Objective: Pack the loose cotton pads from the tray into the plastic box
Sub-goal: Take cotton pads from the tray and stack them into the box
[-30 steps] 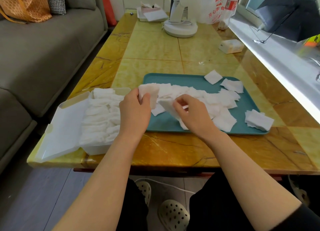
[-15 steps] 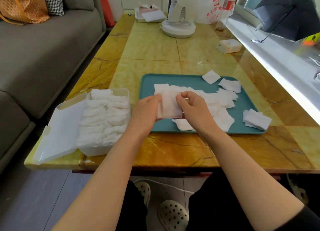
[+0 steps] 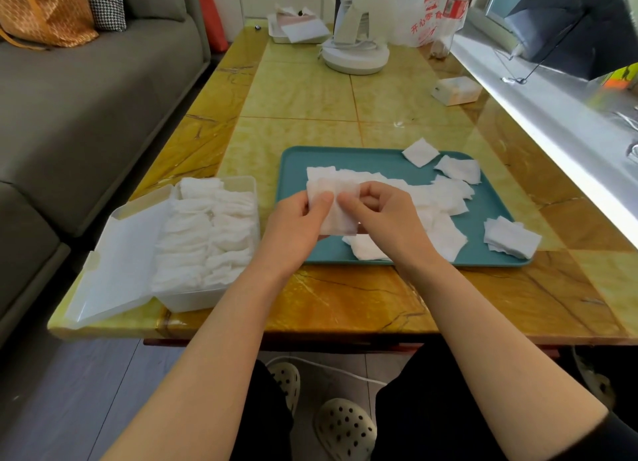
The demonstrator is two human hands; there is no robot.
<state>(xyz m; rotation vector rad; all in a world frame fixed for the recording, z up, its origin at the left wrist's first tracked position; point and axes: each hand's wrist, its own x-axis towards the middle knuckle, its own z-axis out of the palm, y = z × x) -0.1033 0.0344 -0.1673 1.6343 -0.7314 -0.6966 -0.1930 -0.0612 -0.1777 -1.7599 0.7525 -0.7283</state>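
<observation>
A small stack of white cotton pads (image 3: pixel 336 208) is held upright above the near left part of the teal tray (image 3: pixel 379 156). My left hand (image 3: pixel 293 225) grips its left edge and my right hand (image 3: pixel 383 219) pinches its right edge. More loose pads (image 3: pixel 445 198) lie scattered over the tray, and a little pile (image 3: pixel 511 236) hangs over its right rim. To the left stands the translucent plastic box (image 3: pixel 248 184), packed with rows of pads, its lid (image 3: pixel 117 270) folded open toward the table edge.
A white fan base (image 3: pixel 355 56), a plastic bag (image 3: pixel 428 15) and a small white box (image 3: pixel 455 89) stand farther back on the yellow marble table (image 3: pixel 303 98). A grey sofa (image 3: pixel 86 108) runs along the left. A sill (image 3: pixel 552 115) borders the right.
My left hand came back from beside the box to the tray and my right hand brought a pad to it. Both hands now hold one stack together, slightly higher than before.
</observation>
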